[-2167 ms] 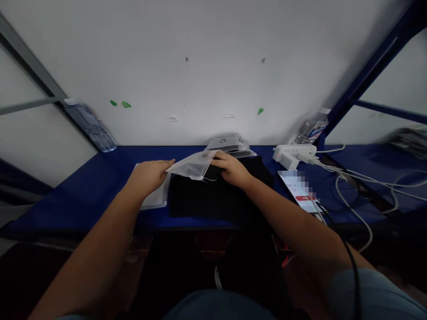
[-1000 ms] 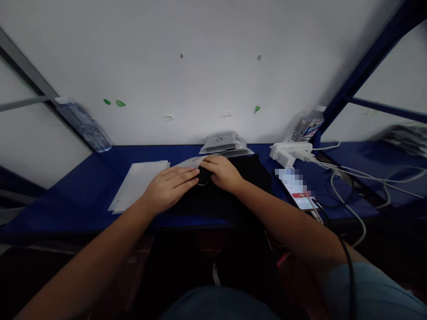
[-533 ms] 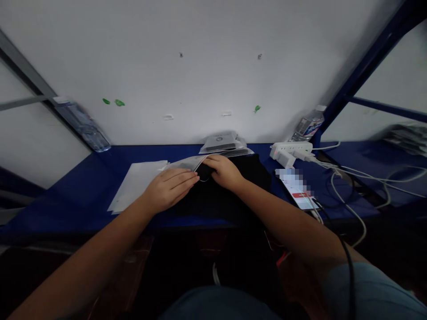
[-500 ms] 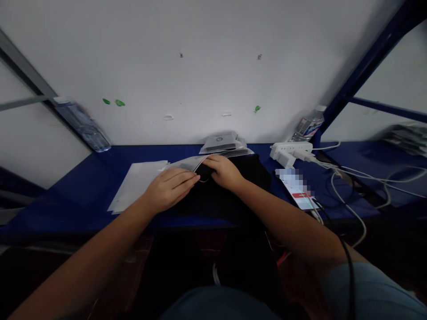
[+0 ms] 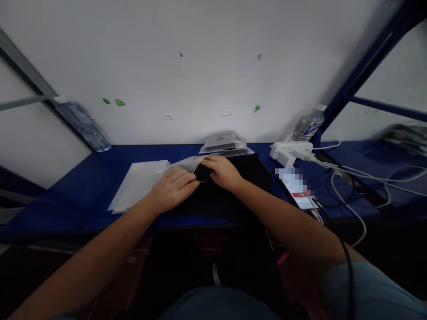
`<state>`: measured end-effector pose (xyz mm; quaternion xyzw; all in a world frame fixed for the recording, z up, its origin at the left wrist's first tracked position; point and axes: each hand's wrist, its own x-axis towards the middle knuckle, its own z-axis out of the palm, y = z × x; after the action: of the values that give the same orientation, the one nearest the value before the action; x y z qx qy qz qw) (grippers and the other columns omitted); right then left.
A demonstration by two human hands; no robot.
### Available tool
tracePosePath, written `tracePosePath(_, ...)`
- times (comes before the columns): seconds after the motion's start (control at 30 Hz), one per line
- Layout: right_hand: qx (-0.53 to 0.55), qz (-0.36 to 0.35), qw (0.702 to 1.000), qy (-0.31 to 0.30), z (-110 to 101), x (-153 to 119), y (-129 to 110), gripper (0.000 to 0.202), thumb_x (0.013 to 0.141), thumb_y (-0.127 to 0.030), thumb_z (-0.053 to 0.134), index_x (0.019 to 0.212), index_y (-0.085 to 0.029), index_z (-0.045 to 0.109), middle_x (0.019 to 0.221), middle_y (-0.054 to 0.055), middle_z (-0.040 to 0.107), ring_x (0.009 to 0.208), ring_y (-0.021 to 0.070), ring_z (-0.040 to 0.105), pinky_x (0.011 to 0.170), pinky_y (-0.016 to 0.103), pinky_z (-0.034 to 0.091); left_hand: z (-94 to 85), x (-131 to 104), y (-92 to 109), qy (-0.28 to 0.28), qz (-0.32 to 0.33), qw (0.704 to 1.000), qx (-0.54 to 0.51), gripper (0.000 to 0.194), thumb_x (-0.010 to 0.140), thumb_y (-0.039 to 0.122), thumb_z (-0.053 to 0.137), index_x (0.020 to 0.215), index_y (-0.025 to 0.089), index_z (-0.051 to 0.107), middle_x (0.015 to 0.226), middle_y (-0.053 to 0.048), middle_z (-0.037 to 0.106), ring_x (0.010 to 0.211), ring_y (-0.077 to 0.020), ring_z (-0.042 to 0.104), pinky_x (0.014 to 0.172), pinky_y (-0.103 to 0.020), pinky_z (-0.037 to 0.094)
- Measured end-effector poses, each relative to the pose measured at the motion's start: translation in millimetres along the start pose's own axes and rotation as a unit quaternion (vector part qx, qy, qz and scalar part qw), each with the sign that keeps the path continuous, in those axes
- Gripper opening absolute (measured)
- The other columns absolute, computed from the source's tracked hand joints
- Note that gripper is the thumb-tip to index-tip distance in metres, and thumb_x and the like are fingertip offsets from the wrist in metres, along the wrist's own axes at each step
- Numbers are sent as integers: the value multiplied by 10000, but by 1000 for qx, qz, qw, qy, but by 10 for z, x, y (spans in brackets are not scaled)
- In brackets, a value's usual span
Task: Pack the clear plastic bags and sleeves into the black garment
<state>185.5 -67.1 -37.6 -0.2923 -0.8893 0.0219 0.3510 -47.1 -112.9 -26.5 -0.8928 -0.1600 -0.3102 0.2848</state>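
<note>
A frosted plastic bag (image 5: 185, 164) lies tilted over the desk, its mouth turned to the right. Inside the mouth shows a folded black cloth (image 5: 201, 174). My left hand (image 5: 174, 189) is closed on the near edge of the bag, fingertips at the opening. At the far side of the mouth, my right hand (image 5: 224, 172) is closed on the black cloth, with some fingertips hidden by the bag's lip. More black fabric (image 5: 256, 173) spreads flat on the desk under and beside both hands.
White plastic bags (image 5: 136, 184) lie on the blue desk (image 5: 76, 191) at left. Packed bags (image 5: 222, 142) sit against the wall. At right are a power strip (image 5: 292, 148), a phone (image 5: 296, 189), cables and a bottle (image 5: 310, 122). Another bottle (image 5: 83, 124) leans at left.
My left hand has shifted slightly, its fingers more curled at the bag's edge. My right hand has moved a touch left at the mouth. Everything else looks the same.
</note>
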Motion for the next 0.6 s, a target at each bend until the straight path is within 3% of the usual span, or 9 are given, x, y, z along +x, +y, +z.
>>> tracePosePath(0.13, -8, 5, 1000, -10, 0, -5, -10, 596, 729, 43, 475, 1238, -181, 686, 1218, 105, 697, 1112, 253, 621, 976, 430, 493, 37, 1, 35, 6, -20, 1000, -20, 134, 953, 193, 627, 1069, 215, 692, 990, -38, 711, 955, -195, 649, 897, -372, 526)
tracePosePath(0.27, -8, -4, 1000, -13, 8, -5, -11, 611, 731, 47, 472, 1263, -173, 676, 1220, 108, 696, 1114, 252, 620, 976, 429, 491, 62, 43, 55, -3, -34, 999, -33, 84, 949, 226, 628, 962, 205, 708, 956, -43, 690, 935, -200, 629, 889, -375, 510)
tracePosePath(0.43, 5, 11, 1000, 3, 7, 4, -4, 627, 727, 56, 465, 1272, -174, 674, 1216, 104, 702, 1121, 241, 626, 1000, 412, 489, 52, 58, 60, -11, -7, 1000, 22, 68, 906, 218, 666, 846, 204, 697, 941, -47, 674, 904, -215, 600, 849, -381, 508)
tracePosePath(0.5, 11, 19, 1000, 6, 8, 4, -2, 631, 725, 59, 464, 1263, -188, 680, 1224, 95, 701, 1130, 238, 626, 1006, 408, 491, 33, 27, 57, 6, -11, 1000, 6, 32, 876, 240, 703, 878, 210, 692, 947, -50, 665, 927, -221, 605, 863, -382, 517)
tracePosePath(0.6, 12, 17, 1000, 1, 13, 2, -2, 632, 715, 65, 465, 1247, -194, 690, 1234, 95, 699, 1141, 241, 625, 1008, 419, 492, -9, -41, 19, 41, -60, 996, -46, 268, 849, 285, 737, 1096, 215, 664, 1051, -79, 660, 1043, -244, 626, 929, -396, 533)
